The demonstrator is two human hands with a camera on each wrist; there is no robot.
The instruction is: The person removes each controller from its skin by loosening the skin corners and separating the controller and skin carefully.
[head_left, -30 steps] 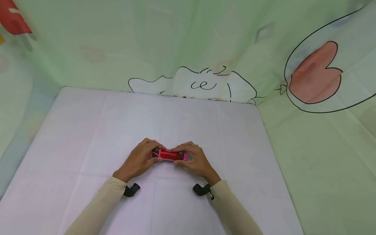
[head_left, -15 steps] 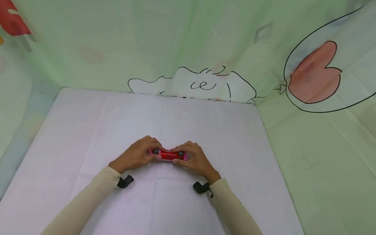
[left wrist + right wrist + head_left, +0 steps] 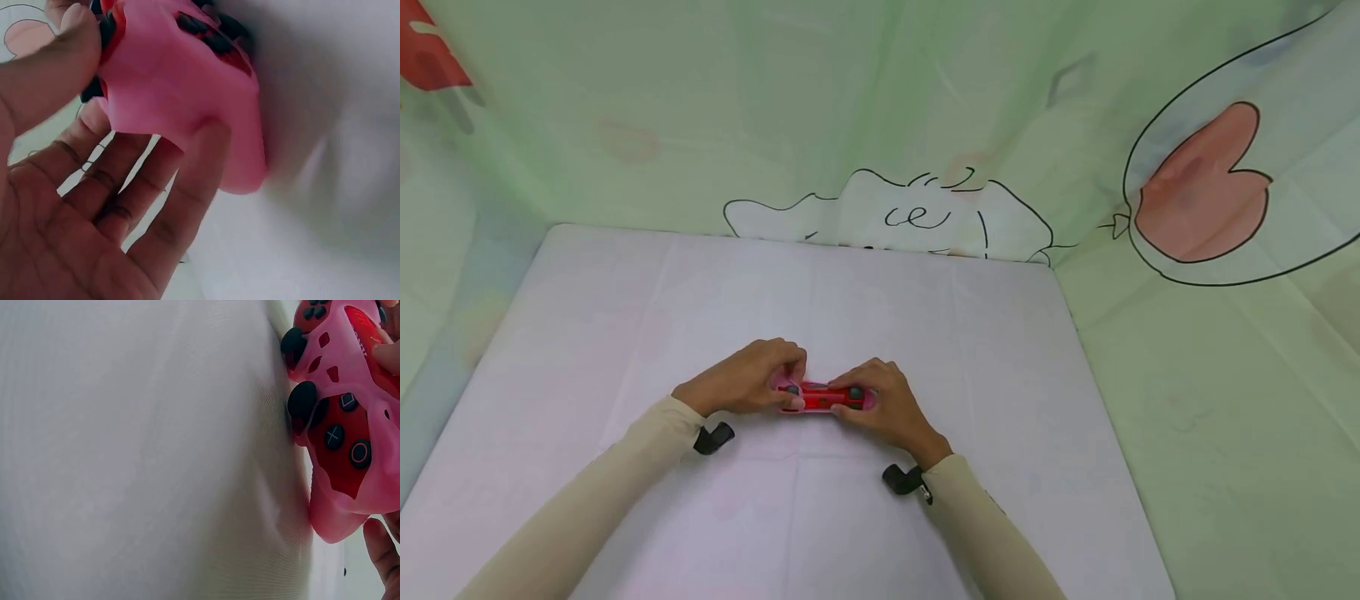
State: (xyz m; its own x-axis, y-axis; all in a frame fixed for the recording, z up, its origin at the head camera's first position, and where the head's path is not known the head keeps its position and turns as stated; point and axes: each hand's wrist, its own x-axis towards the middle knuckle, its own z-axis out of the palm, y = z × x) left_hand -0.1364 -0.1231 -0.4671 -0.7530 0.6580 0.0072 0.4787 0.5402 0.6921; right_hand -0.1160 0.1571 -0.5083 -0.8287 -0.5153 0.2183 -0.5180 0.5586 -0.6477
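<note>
While both hands close on it from opposite ends, the controller (image 3: 822,397) sits low over the middle of the table (image 3: 925,333), near the person's edge; whether it touches the cloth cannot be told. The left hand (image 3: 747,387) grips its left handle: in the left wrist view the thumb (image 3: 59,59) presses over the top edge while the fingers (image 3: 187,194) curl under the pink shell (image 3: 181,87), so that end is pinched from above and below. The right hand (image 3: 883,408) wraps the other handle, fingers curled over the far side, a fingertip (image 3: 382,553) showing beneath the grip in the right wrist view. Held this way, the pad stays level with its face up, which seems meant to keep the sticks and buttons within reach of the thumbs.

That face is red under a pink silicone cover, with a black stick (image 3: 302,399) and the cross, circle and square buttons (image 3: 334,435) showing through cut-outs. Black camera mounts ride at each wrist (image 3: 712,437), over cream sleeves (image 3: 587,517). A white cloth covers the table, and a pale green curtain (image 3: 850,100) with cartoon drawings hangs behind and to the right.
</note>
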